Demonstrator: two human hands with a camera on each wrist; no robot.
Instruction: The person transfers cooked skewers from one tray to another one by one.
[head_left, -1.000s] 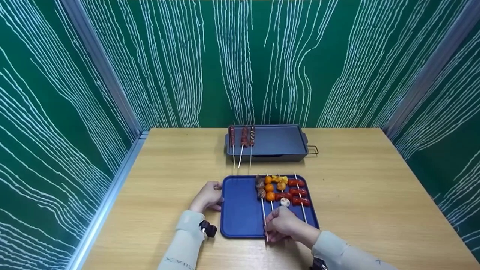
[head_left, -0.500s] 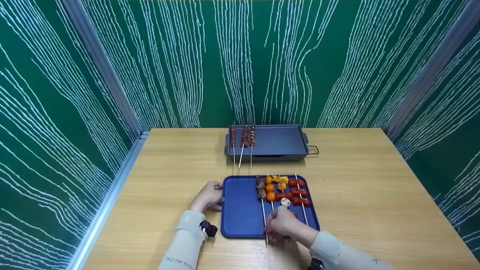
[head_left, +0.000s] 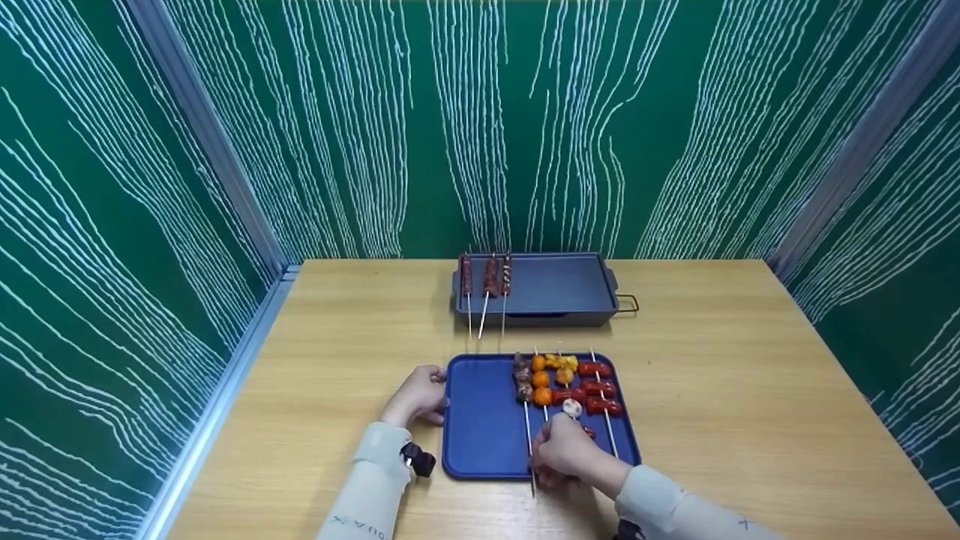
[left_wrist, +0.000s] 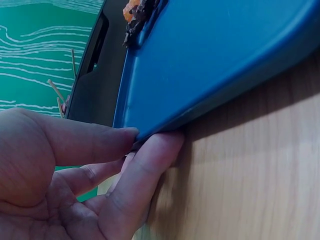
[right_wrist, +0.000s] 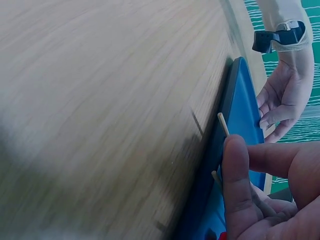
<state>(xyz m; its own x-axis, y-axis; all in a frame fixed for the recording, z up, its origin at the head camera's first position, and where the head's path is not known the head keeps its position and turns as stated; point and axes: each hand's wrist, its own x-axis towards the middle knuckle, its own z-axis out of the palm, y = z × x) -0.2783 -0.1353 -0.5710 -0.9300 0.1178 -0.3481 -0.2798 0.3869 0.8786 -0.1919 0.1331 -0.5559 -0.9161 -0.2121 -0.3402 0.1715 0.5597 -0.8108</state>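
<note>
Wooden table, blue tray on top. Left hand: grip pinching tray's left rim; right hand: grip pinching meat skewer at tray's near edge. Possible hazard: close-set orange-ball skewer snagging during lift.

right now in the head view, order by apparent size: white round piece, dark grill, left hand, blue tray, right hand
1. Blue tray
2. Dark grill
3. Left hand and right hand: too close in size to rank
4. White round piece
</note>
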